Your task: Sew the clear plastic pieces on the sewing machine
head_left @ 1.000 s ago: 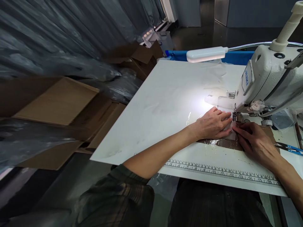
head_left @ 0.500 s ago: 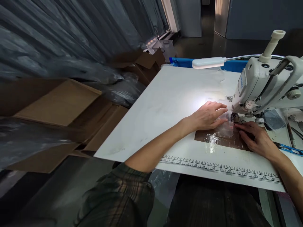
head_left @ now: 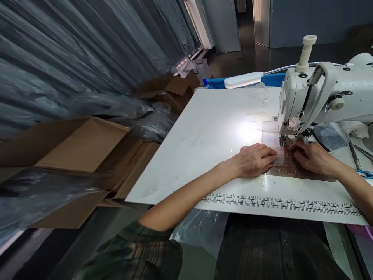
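Note:
My left hand (head_left: pixel 258 159) lies with its fingers stretched out on a clear plastic piece (head_left: pixel 269 136) with small pink marks. Part of that piece runs beside the presser foot (head_left: pixel 281 140) of a white sewing machine (head_left: pixel 295 91). My right hand (head_left: pixel 313 157) rests just right of the foot, its index finger and thumb reaching toward the plastic's edge, slightly apart. Beneath both hands is a shiny brown sheet (head_left: pixel 311 174) on the white table. The palm and lower fingers of the right hand are hidden.
A lamp (head_left: pixel 243 80) lights the white table (head_left: pixel 180 163), which has a printed ruler (head_left: pixel 262 202) along its front edge. Right of the machine lie dark tweezers (head_left: pixel 364 153) and a blue-handled tool (head_left: pixel 365 174). Open cardboard boxes (head_left: pixel 70 149) stand at left.
My left hand has drawn back toward me, uncovering more of the pink-marked plastic. My right hand stays by the presser foot. The view has shifted to the right.

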Demonstrator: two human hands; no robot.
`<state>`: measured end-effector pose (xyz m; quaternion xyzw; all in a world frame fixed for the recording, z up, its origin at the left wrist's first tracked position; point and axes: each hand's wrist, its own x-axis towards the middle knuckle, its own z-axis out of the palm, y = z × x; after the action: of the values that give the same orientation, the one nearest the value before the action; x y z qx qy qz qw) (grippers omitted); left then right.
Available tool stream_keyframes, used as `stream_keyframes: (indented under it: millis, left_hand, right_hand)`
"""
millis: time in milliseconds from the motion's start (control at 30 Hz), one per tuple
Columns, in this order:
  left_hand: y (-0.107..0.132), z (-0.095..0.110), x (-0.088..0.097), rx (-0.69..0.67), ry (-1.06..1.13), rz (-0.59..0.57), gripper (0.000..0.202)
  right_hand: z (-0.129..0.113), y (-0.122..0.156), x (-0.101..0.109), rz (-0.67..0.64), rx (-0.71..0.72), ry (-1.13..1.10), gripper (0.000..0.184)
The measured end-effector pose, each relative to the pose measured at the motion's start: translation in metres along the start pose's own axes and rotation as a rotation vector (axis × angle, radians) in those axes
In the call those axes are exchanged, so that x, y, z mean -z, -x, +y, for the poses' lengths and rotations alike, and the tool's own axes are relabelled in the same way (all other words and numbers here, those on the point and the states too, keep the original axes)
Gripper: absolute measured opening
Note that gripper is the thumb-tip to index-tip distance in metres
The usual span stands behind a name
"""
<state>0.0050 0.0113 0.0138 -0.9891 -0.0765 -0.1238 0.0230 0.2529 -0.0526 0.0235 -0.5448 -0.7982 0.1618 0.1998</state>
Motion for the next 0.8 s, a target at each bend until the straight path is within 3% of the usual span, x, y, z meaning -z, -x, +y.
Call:
stream_keyframes:
  millis: [133, 300, 567, 800]
  left_hand:
    - [-0.001, 0.003, -0.009, -0.032, 0.032, 0.066, 0.027]
    - [-0.003, 0.002, -0.013, -0.071, 0.031, 0.125, 0.026]
    - [-0.021, -0.008, 0.001, -0.126, 0.065, -0.017, 0.022]
    - [-0.023, -0.017, -0.005, -0.167, 0.137, 0.042, 0.024]
  right_hand:
    - [0.004, 0.001, -0.019, 0.109, 0.077, 0.05, 0.035]
    - [0.013, 0.009, -0.029, 0.15, 0.181, 0.078, 0.036]
    - [0.01, 0.012, -0.028, 0.16, 0.255, 0.115, 0.037]
    - [0.004, 0.011, -0.025, 0.135, 0.254, 0.21, 0.037]
